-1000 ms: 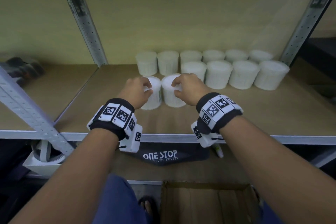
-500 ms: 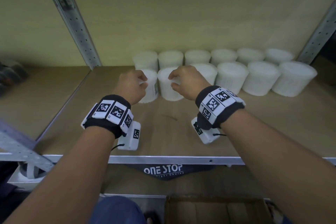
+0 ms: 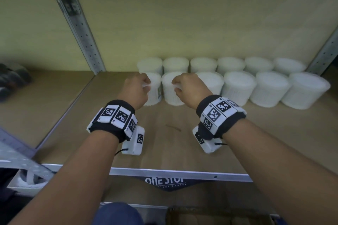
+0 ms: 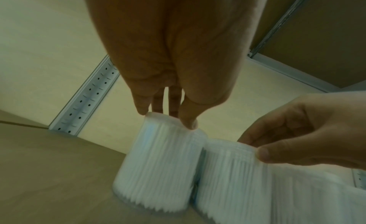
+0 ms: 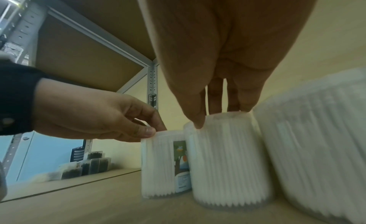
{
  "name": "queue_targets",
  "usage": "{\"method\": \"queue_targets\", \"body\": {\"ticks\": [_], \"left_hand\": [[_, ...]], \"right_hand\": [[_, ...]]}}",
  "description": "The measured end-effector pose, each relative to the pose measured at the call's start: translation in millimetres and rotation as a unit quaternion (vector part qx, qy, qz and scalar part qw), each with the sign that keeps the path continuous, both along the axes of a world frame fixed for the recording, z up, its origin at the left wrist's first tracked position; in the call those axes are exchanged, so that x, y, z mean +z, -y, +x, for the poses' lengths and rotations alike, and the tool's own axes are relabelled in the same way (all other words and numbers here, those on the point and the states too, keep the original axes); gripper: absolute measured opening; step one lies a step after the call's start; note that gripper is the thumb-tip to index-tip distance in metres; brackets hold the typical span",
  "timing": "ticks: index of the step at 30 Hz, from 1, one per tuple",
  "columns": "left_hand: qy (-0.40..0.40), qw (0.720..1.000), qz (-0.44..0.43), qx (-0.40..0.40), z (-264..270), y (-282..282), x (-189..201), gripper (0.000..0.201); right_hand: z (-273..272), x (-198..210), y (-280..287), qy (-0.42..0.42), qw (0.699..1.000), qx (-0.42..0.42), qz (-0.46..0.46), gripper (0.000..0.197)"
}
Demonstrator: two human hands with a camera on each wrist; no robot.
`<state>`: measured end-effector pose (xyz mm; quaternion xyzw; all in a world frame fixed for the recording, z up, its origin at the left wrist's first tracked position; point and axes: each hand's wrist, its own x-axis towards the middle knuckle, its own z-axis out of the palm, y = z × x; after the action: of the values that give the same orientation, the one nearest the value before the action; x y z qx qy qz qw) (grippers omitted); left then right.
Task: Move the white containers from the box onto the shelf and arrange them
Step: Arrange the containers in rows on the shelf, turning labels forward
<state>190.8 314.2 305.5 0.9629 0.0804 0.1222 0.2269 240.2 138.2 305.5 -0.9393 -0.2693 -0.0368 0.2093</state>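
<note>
Left hand (image 3: pixel 136 90) grip pinching ribbed white container (image 4: pixel 158 168), right hand (image 3: pixel 188 87) likewise on its neighbour (image 5: pixel 225 161)

A pale yellow-green wall (image 3: pixel 182 14) closes the back of the bay. Perforated grey metal uprights (image 3: pixel 76 23) stand at its left and right corners, and a grey metal rail (image 3: pixel 179 172) edges the front. In the right wrist view, the brown underside of an upper board (image 5: pixel 79 55) sits in a grey frame, and small clear boxes of dark contents (image 5: pixel 87 166) rest in the neighbouring bay, before a light blue surface (image 5: pixel 47 155)
</note>
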Motion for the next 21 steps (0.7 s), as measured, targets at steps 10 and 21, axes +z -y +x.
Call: {"method": "queue_targets", "body": {"ticks": [10,21], "left_hand": [[0.004,0.999,0.006,-0.052,-1.8,33.8,30.4,0.04],[0.01,0.992,0.0,-0.126,31.8,154.0,64.4,0.041]], "right_hand": [[-4.5,21.8,42.2,-0.003,0.995,-0.019,0.103,0.036],[12.5,64.2,196.1,-0.018,0.985,-0.169,0.027,0.034]]}}
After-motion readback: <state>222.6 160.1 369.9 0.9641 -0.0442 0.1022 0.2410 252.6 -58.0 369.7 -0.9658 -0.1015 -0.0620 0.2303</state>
